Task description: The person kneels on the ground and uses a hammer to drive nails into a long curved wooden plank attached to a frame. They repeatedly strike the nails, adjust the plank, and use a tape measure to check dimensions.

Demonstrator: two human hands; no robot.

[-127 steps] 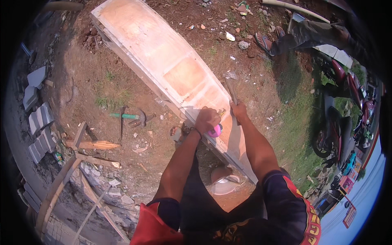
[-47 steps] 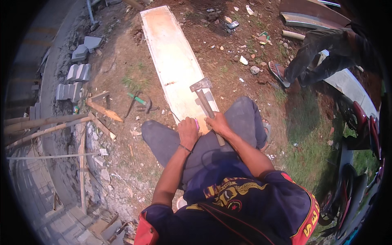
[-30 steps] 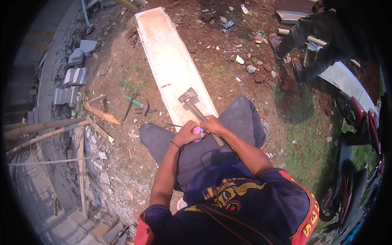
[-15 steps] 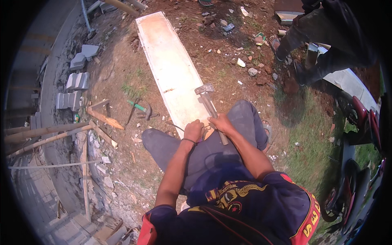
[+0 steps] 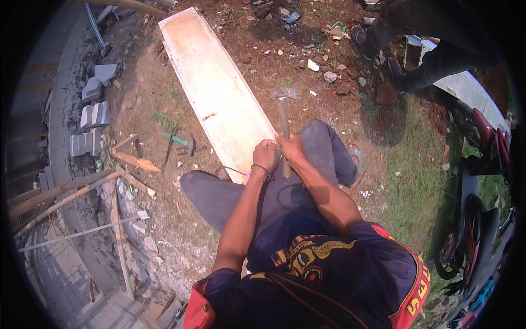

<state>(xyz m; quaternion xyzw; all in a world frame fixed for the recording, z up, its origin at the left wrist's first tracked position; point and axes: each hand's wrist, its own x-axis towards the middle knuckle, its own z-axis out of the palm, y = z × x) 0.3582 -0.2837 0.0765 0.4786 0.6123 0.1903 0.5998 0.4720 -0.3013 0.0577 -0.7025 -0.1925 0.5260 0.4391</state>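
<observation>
A long pale wooden board lies on the bare soil in front of me, and I squat over its near end. My right hand is closed around the wooden handle of a hammer, whose metal head points away from me, beside the board's right edge. My left hand is curled at the board's near corner, touching the right hand. What it grips is hidden. A small pink thing shows just under the left wrist.
Another person's legs in dark trousers and sandals stand at the upper right. Motorcycles are parked on the grass at the right. Grey concrete blocks, wood scraps, poles and a green-handled tool lie at the left.
The hammer head has swung from over the board's near end to beside its right edge. My hands stay together at the near corner.
</observation>
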